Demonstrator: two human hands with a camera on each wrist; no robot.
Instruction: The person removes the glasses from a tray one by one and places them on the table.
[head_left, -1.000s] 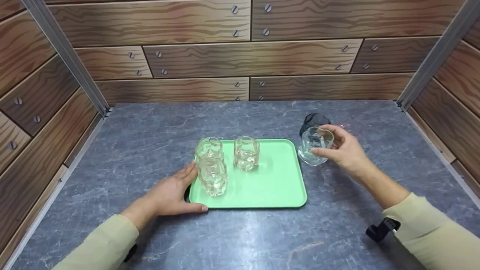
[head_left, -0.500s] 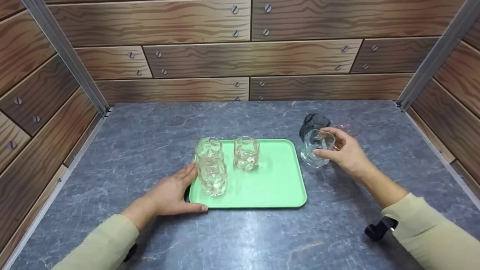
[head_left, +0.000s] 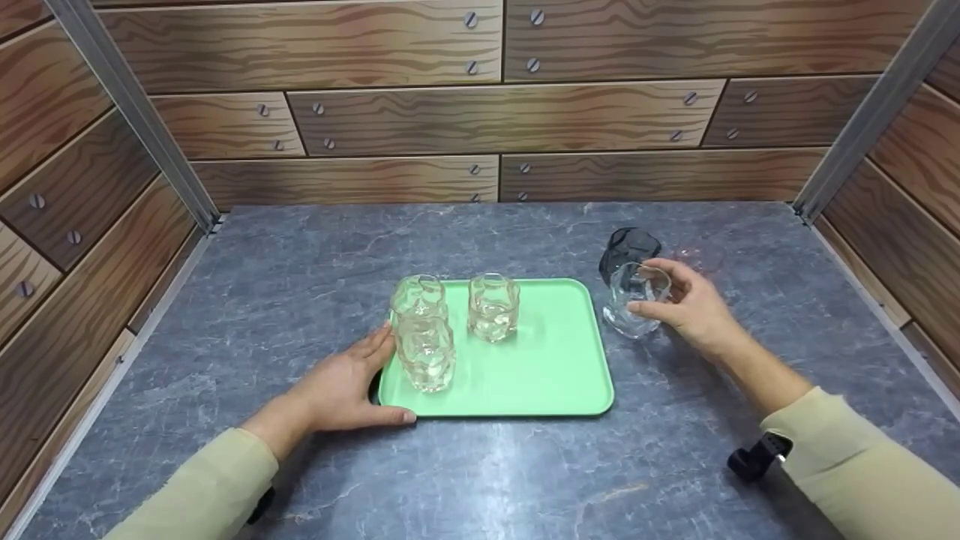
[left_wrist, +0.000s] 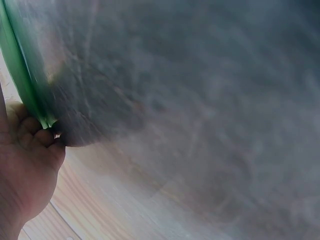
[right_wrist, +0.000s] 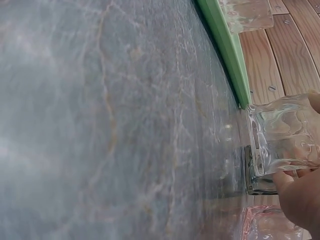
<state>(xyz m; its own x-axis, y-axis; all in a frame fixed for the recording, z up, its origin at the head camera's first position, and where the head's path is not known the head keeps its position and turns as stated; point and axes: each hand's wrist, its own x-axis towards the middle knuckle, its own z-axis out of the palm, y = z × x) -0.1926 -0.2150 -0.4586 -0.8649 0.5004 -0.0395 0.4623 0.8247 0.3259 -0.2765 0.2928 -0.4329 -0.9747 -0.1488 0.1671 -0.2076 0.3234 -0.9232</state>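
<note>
A green tray (head_left: 532, 375) carries three clear glasses: one at back left (head_left: 418, 294), one in front of it (head_left: 427, 356), one at back centre (head_left: 493, 309). My left hand (head_left: 341, 390) touches the tray's left edge, fingers along the side and thumb at the front left corner. Just right of the tray, my right hand (head_left: 697, 311) holds another clear glass (head_left: 634, 315) between thumb and fingers. In the right wrist view this glass (right_wrist: 285, 135) is upright at the table surface; whether it bears on the table I cannot tell.
Behind the held glass stands a dark grey glass (head_left: 628, 247). A faint pink glass (right_wrist: 270, 225), partly hidden by my right hand in the head view, is beside it. Wood-patterned walls (head_left: 495, 120) border the marbled grey table (head_left: 300, 247) at the back and sides.
My right hand and its glass have shifted slightly right and towards me, a little away from the tray. The left hand, the tray and its glasses have stayed put.
</note>
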